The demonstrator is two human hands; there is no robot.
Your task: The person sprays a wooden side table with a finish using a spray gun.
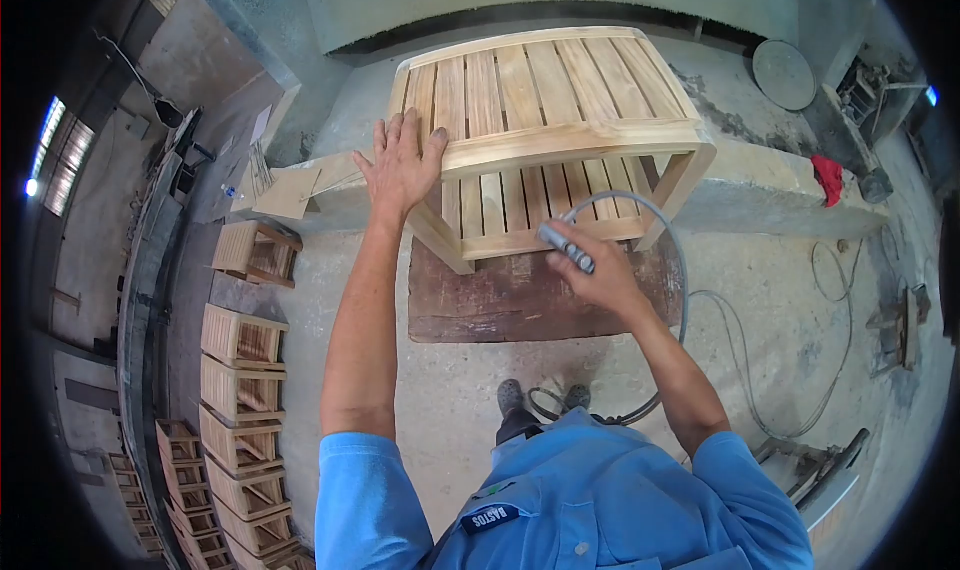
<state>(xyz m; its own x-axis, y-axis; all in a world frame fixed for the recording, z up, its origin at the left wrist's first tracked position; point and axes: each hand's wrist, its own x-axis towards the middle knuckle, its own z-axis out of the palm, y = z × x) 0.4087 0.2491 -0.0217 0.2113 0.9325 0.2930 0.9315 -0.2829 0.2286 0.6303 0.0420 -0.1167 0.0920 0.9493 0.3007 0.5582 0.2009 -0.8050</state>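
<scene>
A slatted wooden bench [570,138] with a lower slatted shelf [525,198] stands in front of me. My left hand [402,165] lies flat on the front left corner of its top, fingers spread, holding nothing. My right hand [605,280] is closed round a grey hose-fed hand tool [566,246], close to the shelf's front rail. I cannot make out the tool's exact kind. From it a grey hose [683,270] arcs up and round my right forearm. Under the bench is a worn brown platform [520,315].
Several small wooden stools [240,390] are lined up on the left. A low concrete ledge [740,195] runs behind the bench, with a red cloth [827,178] on it and a cardboard piece [287,192] on the left. Loose hose [745,370] coils over the floor on the right.
</scene>
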